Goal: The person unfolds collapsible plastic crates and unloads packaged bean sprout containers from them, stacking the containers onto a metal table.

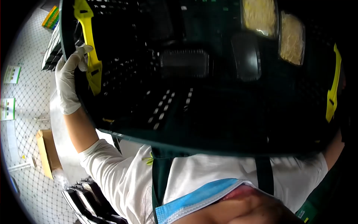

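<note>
A large dark green plastic crate [156, 140] with perforated walls and yellow handles is raised in front of my chest. My left hand [71, 71], in a white glove, grips its left rim, the fingers curled at the yellow handle [95, 71]. Near the opposite yellow handle [333, 87] my right forearm [335, 149] reaches up; the right hand is lost behind the crate and in shadow. Inside the crate lie two clear packs of pale yellow shredded food, one pack [260, 16] beside another pack [292, 39]. Two dark trays, one tray [184, 64] and one glossy tray [246, 58], lie nearer the middle.
To the left, a grey work surface [65, 149] borders a patterned floor or wall area. A cardboard box [48, 153] is there. Stacked black trays [91, 201] stand at lower left, and more stacked trays [52, 52] show behind my left hand.
</note>
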`<action>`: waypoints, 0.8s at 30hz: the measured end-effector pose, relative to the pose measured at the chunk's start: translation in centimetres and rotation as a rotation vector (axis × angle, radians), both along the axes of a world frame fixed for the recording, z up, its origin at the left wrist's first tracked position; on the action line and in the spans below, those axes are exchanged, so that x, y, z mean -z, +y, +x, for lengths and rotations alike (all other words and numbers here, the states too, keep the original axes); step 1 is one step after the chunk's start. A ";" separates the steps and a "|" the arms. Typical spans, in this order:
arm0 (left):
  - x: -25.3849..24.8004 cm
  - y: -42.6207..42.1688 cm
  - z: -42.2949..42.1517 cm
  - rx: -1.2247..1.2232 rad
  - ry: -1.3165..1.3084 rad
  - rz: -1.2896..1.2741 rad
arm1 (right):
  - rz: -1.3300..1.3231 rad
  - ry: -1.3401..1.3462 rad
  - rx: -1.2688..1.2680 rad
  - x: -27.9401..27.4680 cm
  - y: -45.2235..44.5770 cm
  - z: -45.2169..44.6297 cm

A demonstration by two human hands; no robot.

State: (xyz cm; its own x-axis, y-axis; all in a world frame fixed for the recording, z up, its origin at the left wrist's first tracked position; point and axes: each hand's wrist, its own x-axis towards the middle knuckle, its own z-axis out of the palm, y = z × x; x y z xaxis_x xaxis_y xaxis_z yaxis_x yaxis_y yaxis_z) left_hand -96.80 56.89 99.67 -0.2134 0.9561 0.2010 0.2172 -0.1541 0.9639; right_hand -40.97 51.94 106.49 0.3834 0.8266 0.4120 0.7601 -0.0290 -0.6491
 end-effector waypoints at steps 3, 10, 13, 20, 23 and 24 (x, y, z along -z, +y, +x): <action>0.5 2.5 1.6 -0.104 0.083 0.147 | 0.320 0.119 -0.101 0.8 0.9 0.7; 9.6 17.6 6.3 -0.136 0.162 0.480 | 0.601 -0.224 0.220 10.8 14.1 12.2; 14.7 19.5 9.7 0.130 -0.361 0.340 | 0.731 0.408 0.263 18.1 17.5 12.2; 13.8 20.7 13.7 -0.185 -0.474 0.229 | 0.728 0.769 0.114 20.6 16.0 12.0; 14.1 21.4 14.3 -0.171 -0.507 0.333 | 0.750 0.734 0.103 22.0 15.6 12.3; 14.4 21.7 14.3 -0.176 -0.498 0.358 | 0.765 0.673 0.150 22.2 15.4 11.8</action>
State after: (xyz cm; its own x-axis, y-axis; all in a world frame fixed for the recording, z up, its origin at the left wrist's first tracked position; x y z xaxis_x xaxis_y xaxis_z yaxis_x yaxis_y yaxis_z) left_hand -82.50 78.59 85.26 -0.5115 0.7900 0.3381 -0.1918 -0.4885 0.8512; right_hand -29.19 67.38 84.32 0.8069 0.3579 0.4699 0.2547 0.5069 -0.8235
